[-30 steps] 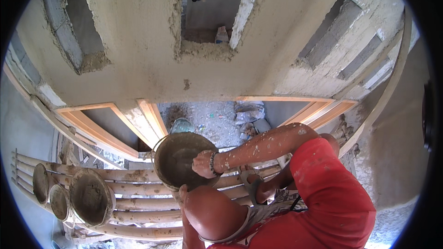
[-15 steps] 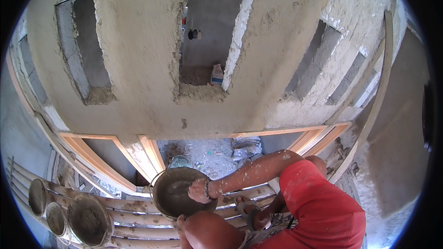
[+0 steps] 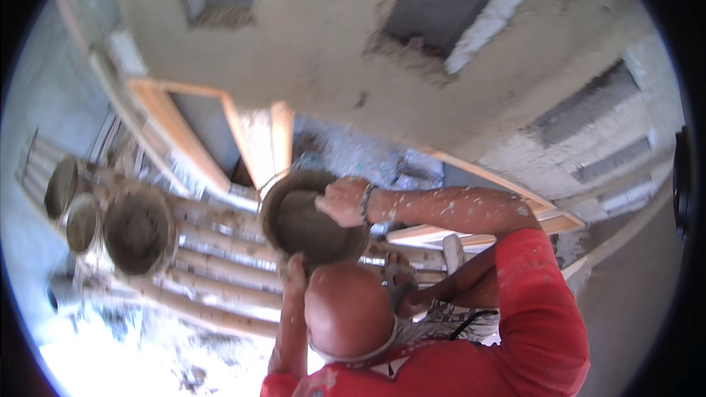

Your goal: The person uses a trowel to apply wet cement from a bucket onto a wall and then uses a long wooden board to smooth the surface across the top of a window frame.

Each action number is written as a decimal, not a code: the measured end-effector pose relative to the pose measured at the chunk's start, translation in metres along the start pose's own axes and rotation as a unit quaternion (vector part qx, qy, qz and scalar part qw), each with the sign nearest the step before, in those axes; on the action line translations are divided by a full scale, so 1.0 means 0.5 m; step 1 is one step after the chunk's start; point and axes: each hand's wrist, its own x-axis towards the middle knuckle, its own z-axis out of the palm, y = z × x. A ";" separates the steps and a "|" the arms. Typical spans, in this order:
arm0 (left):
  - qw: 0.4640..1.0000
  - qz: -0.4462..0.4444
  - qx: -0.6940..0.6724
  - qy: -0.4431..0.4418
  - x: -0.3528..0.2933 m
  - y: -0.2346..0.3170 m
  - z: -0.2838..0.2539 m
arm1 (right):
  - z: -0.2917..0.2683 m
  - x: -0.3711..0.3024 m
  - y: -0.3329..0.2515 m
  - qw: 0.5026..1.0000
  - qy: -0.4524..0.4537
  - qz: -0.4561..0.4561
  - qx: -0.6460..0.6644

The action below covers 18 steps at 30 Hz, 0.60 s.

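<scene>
Beside the plastered wall (image 3: 316, 51), over wooden poles (image 3: 220, 317), the bucket (image 3: 270, 219) of mortar (image 3: 303, 225) is apparently being stirred or scooped by the curled right hand (image 3: 344, 202), whose contents I cannot tell, the left hand (image 3: 295, 272) meeting its near rim, grip unclear, and the next move seemingly calls for steadying it.

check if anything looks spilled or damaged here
The right forearm by the bucket is flecked with pale spots, like spatter. The opening at top centre has ragged edges, odd against the smoother wall; damage or not, I can't tell.
</scene>
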 end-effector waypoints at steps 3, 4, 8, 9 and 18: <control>0.990 -0.128 0.064 0.017 -0.024 0.095 -0.014 | 0.090 0.036 -0.040 0.995 -0.012 -0.083 -0.052; 0.991 -0.124 0.039 0.044 -0.033 0.091 -0.013 | 0.110 0.033 -0.064 0.996 0.007 -0.076 -0.049; 0.982 -0.177 0.008 0.061 -0.039 0.088 -0.036 | 0.071 0.000 -0.099 0.982 -0.097 -0.154 -0.057; 0.986 -0.150 -0.009 0.069 -0.041 0.105 -0.026 | 0.053 -0.012 -0.088 0.978 -0.129 -0.150 -0.069; 0.992 -0.059 -0.086 0.069 -0.038 0.119 -0.001 | 0.010 0.055 0.010 0.979 -0.028 -0.071 -0.187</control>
